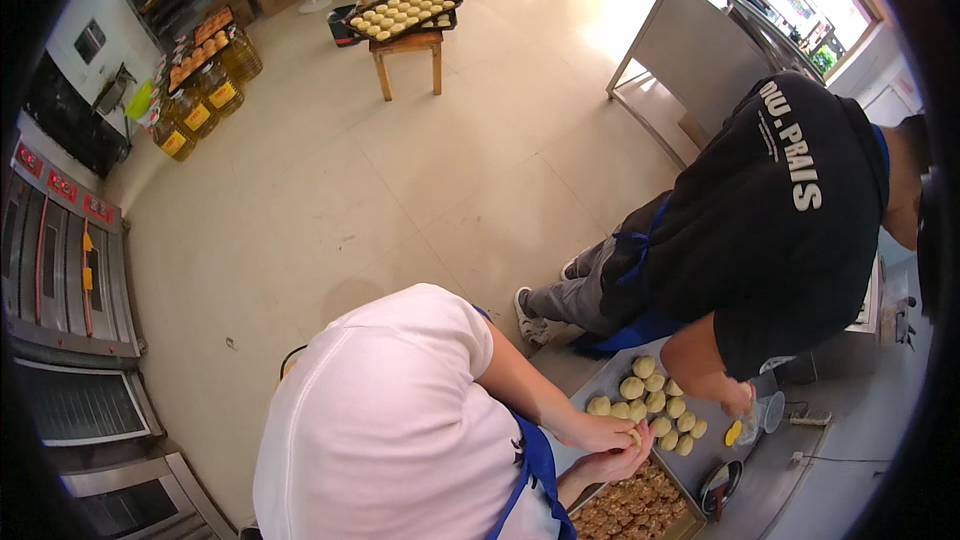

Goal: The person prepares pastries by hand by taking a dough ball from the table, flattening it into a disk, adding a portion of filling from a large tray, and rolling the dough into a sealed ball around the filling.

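Note:
My left hand (604,432) and my right hand (612,464) are cupped together, fingers closed around a pale yellow dough ball (635,437) that mostly hides between them. Just beyond them, several round dough balls (655,402) sit grouped on a metal work table (612,372). Below my hands, a tray holds a brown, chunky filling (640,506). My left forearm reaches across from a white sleeve, above a blue apron (536,470).
A co-worker in black (770,230) stands at the table, one hand (738,398) near a clear plastic container (768,412) and a yellow round object (734,433). A dark round pan (720,488) lies nearby. Ovens (70,260) line the left; a stool (408,55) bears a bun tray (400,15).

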